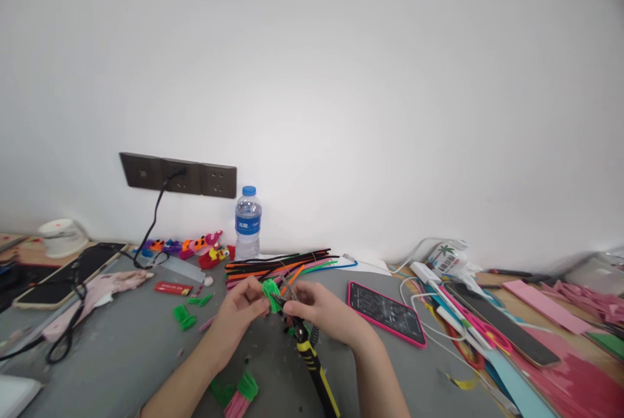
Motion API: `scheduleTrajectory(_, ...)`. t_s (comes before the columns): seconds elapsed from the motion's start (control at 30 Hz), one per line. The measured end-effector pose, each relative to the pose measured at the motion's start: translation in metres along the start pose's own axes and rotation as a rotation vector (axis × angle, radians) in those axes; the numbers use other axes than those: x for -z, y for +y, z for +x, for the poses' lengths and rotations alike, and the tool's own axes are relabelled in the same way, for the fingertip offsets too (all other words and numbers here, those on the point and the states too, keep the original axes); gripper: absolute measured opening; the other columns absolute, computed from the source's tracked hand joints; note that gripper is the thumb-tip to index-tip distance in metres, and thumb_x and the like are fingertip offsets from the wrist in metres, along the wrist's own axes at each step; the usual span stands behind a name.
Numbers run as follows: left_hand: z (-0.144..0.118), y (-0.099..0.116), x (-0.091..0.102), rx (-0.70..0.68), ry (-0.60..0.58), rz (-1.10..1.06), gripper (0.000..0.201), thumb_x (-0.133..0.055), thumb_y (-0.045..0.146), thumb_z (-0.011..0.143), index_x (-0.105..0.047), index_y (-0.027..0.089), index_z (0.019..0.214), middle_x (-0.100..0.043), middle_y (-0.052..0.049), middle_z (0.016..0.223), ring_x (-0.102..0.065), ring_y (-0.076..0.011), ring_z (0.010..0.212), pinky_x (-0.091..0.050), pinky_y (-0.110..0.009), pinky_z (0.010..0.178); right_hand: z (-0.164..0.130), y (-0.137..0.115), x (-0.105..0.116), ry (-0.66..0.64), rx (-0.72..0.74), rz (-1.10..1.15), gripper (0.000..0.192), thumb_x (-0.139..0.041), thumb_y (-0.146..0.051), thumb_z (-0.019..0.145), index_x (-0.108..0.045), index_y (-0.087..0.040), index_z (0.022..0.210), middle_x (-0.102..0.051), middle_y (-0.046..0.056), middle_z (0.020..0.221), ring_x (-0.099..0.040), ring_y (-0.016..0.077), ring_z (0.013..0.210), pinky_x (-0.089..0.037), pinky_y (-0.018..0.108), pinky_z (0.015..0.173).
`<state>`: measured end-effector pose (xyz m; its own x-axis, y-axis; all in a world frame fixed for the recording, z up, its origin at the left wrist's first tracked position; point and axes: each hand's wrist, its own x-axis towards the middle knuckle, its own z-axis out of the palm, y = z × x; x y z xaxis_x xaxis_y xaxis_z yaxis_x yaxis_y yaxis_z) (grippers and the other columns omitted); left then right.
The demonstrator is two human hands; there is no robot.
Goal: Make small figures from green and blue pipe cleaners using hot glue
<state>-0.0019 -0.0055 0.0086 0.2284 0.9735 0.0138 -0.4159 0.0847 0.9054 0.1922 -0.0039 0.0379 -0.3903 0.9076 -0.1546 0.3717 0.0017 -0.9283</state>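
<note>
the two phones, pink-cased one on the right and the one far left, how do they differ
The pink-cased phone lies on the grey mat beside the right hand, its screen faintly lit. The left phone has a pale case, a dark screen and a black cable across it. Both lie flat, screen up.

Both hands at the near middle of the desk (121, 353), left hand (241, 311) just left of right hand (324, 314), a fuzzy piece (270, 294) pinched between them. Pliers (305, 340) in the right hand's grip, handles running back toward the near edge. Behind the hands, a bundle of pipe cleaners (283, 265); behind that, against the wall, a water bottle (247, 223). Left of the bottle, a row of small craft figures (190, 248), below a wall socket strip (178, 176). Right of the hands, a phone (387, 312) flat on the desk. Far left, a tablet (68, 275). Near the left forearm, loose fuzzy bits (236, 395).
</note>
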Motion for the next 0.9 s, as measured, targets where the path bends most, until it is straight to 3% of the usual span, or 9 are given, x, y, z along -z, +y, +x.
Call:
scheduleTrajectory(0.43,0.000,0.000,0.001,-0.033,-0.008,0.057,0.037,-0.083,0.038,0.064,-0.051,0.020,0.063,-0.046,0.006,0.061,-0.047,-0.0118,0.058,-0.039,-0.024,0.057,-0.002,-0.012,-0.001,-0.118,0.125,0.263,0.038,-0.073,-0.051,0.075,-0.057,-0.018,0.086,-0.063,-0.001,0.075,-0.062,0.0168,0.069,-0.045,0.028,0.067)
scheduleTrajectory(0.9,-0.002,0.002,-0.001,-0.047,0.008,0.078,0.037,-0.083,0.038,0.063,-0.051,0.020,0.065,-0.044,0.007,0.060,-0.045,-0.0111,0.058,-0.036,-0.022,0.056,0.002,-0.005,-0.002,-0.103,0.131,0.154,0.042,-0.080,-0.049,0.068,-0.064,-0.017,0.090,-0.058,-0.001,0.079,-0.051,0.0151,0.072,-0.040,0.025,0.066)
